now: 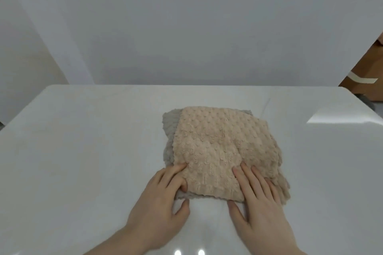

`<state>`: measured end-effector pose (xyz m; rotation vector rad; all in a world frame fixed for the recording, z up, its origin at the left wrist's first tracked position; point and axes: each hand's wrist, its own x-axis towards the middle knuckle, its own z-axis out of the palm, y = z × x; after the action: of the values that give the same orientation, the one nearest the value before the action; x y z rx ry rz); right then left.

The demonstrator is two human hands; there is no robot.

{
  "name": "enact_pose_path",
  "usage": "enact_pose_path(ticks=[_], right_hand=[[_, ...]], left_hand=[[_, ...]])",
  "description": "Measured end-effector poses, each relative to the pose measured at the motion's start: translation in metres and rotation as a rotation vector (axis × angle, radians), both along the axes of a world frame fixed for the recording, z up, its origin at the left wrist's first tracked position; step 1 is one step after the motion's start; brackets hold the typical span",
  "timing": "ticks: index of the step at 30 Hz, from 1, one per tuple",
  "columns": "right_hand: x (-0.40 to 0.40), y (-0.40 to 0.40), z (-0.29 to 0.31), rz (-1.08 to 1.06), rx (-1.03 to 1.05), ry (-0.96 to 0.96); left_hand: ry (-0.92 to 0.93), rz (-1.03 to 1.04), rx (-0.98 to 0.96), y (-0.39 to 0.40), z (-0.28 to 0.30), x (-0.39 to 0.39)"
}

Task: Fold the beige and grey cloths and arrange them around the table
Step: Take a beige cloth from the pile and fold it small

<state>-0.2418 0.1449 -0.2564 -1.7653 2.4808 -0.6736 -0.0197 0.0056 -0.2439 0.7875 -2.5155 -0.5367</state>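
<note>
A folded beige cloth with a bumpy pile lies on top of a grey cloth, which shows along its left and far edges. Both sit near the middle of the white table. My left hand is at the stack's near left corner, its fingers curled over the edge of the beige cloth and the thumb below by the grey layer. Flat on the near right part of the beige cloth lies my right hand, fingers straight and spread, thumb on the table.
A plain white wall stands behind the table. At the far right a brown cardboard box with pale tape stands beyond the table's corner.
</note>
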Motion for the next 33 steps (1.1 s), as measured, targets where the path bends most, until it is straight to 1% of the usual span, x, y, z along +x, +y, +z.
enact_pose_path(ticks=[3, 7, 10, 16, 19, 24, 29, 33], right_hand=[[0.002, 0.003, -0.002, -0.01, -0.019, 0.026], [0.004, 0.006, -0.003, -0.004, -0.027, 0.03], [0.006, 0.009, -0.002, -0.014, -0.056, 0.017], [0.01, 0.02, 0.004, -0.075, -0.22, -0.096], [0.012, 0.027, 0.001, -0.105, -0.255, -0.093], [0.009, 0.026, -0.004, -0.106, -0.319, -0.077], [0.007, 0.024, -0.004, -0.084, -0.39, -0.038], [0.009, 0.025, 0.002, -0.103, -0.457, -0.045]], left_hand=[[0.006, 0.003, -0.033, 0.0, -0.005, 0.003], [0.015, 0.038, -0.018, 0.001, -0.007, 0.004], [0.057, 0.084, -0.059, 0.001, -0.012, 0.007], [0.079, 0.227, -0.08, 0.023, -0.004, 0.015], [0.081, 0.284, -0.055, 0.038, -0.003, 0.021], [0.054, 0.258, -0.069, 0.054, -0.002, 0.028], [0.004, 0.214, -0.07, 0.048, -0.003, 0.029], [0.043, 0.195, -0.097, 0.047, -0.005, 0.028]])
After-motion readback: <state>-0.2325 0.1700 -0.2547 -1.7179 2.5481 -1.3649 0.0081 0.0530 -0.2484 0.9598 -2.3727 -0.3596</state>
